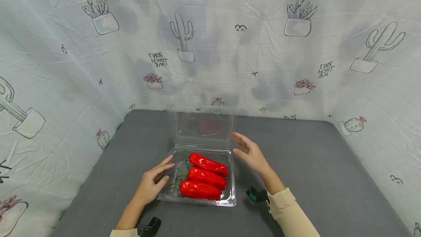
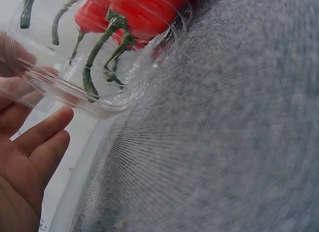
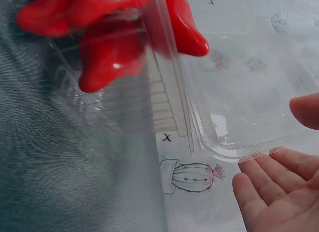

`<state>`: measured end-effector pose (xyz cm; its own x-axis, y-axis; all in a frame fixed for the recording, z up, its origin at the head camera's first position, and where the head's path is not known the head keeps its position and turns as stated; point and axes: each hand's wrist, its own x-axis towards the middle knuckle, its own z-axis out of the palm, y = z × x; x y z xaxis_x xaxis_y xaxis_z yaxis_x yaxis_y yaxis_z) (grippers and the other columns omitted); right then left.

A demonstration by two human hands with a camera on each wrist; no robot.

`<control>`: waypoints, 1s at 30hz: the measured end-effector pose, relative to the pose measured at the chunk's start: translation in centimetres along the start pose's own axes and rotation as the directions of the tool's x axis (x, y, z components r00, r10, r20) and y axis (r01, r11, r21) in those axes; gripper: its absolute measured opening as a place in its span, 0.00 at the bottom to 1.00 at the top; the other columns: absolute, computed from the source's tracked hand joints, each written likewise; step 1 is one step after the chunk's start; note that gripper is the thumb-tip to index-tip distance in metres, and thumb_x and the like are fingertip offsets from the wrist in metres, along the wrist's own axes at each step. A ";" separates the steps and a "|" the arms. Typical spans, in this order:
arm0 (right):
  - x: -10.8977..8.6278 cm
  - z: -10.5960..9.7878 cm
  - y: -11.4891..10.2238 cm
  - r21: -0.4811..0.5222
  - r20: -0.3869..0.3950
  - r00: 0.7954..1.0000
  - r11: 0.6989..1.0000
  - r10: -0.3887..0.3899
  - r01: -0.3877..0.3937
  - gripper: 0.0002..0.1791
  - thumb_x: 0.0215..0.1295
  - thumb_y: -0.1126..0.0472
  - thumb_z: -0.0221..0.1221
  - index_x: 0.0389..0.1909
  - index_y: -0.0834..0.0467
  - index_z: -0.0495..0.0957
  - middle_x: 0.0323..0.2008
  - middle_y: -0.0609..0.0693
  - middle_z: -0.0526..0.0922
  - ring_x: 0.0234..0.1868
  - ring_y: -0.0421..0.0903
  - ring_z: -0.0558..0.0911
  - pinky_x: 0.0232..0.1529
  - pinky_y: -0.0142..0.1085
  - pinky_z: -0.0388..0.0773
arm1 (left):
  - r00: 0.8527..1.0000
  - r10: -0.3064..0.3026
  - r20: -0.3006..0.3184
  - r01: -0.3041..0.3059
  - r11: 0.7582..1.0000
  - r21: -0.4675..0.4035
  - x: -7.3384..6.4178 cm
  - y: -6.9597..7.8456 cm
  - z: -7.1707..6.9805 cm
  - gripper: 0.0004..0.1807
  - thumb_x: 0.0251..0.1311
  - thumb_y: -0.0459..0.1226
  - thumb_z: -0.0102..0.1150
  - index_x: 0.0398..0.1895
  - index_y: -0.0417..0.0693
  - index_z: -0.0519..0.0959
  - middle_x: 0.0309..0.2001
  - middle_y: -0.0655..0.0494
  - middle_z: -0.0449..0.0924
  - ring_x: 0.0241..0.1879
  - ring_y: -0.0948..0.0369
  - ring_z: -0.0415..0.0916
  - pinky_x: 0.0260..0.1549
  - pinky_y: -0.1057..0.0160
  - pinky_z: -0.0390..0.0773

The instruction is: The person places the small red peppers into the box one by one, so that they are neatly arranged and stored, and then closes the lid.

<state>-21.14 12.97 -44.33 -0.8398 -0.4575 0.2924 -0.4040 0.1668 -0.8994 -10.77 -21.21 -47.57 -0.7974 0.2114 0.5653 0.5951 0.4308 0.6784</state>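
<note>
A clear plastic clamshell box [image 1: 232, 189] lies open on the table, its transparent lid [image 1: 185, 131] tilted up at the back. Inside are several glossy red peppers [image 1: 200, 190] with green stems [image 2: 92, 67], their tips pointing right. My left hand [image 1: 149, 185] is at the box's left side, fingers extended by the rim. Beside the lid's right edge is my right hand [image 1: 251, 156], its fingers loosely extended and thumb apart. In the right wrist view, the fingertips [image 3: 259, 164] meet the lid's edge; whether they press it cannot be told.
The grey cloth-covered table [image 1: 296, 156] extends around the box. A pale curtain [image 1: 217, 46] printed with cacti and lettering hangs behind it and along both sides. Each wrist carries a black strapped device [image 1: 256, 195].
</note>
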 end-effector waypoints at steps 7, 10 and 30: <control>-1.4 0.2 -0.4 -0.064 0.005 0.999 0.997 -0.044 0.045 0.32 0.65 0.68 0.57 0.69 0.66 0.59 0.67 0.63 0.64 0.68 0.60 0.64 0.65 0.52 0.61 | 1.000 0.001 -0.003 -0.001 1.000 -0.020 0.0 0.0 0.0 0.20 0.49 0.16 0.57 0.48 0.26 0.77 0.57 0.24 0.69 0.63 0.64 0.68 0.54 0.82 0.66; -1.9 0.3 -0.5 -0.081 0.003 0.999 0.995 -0.054 0.054 0.32 0.64 0.67 0.57 0.68 0.65 0.60 0.67 0.63 0.65 0.68 0.60 0.64 0.64 0.52 0.61 | 1.000 0.002 0.006 -0.002 1.000 -0.007 0.0 0.1 0.0 0.20 0.49 0.16 0.57 0.48 0.26 0.77 0.57 0.23 0.69 0.63 0.65 0.67 0.54 0.81 0.66; -4.9 1.4 -0.3 -0.237 -0.021 0.995 0.968 -0.093 0.086 0.32 0.58 0.71 0.61 0.65 0.66 0.65 0.64 0.62 0.70 0.64 0.60 0.69 0.64 0.42 0.66 | 1.000 -0.011 -0.021 0.011 1.000 0.020 0.0 0.2 0.0 0.19 0.54 0.17 0.53 0.51 0.24 0.75 0.56 0.24 0.70 0.63 0.68 0.65 0.55 0.82 0.65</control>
<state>-16.36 13.90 -45.94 -0.8059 -0.4528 0.3815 -0.5488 0.3292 -0.7684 -10.65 -21.14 -47.50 -0.8016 0.1885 0.5674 0.5840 0.4504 0.6753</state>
